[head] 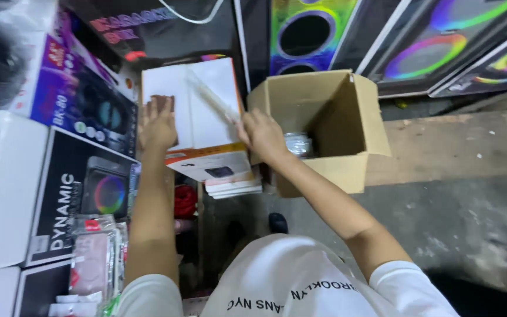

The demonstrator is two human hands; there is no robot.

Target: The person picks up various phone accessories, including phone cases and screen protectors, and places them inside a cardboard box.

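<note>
A white product box (198,105) with an orange lower edge lies on top of a small stack of flat white boxes (233,188). My left hand (157,124) rests flat on its left side, fingers together. My right hand (261,134) grips the box's right edge, where a clear plastic strip or flap (209,97) runs diagonally across the top. Right beside that hand stands an open brown cardboard carton (347,117) with a shiny silver item (298,142) inside.
Black and white speaker boxes (71,194) are stacked at the left, with packets (92,258) in front. Large speaker cartons with rainbow rings (435,41) line the back. A wooden board (453,147) and grey concrete floor (459,229) lie at the right.
</note>
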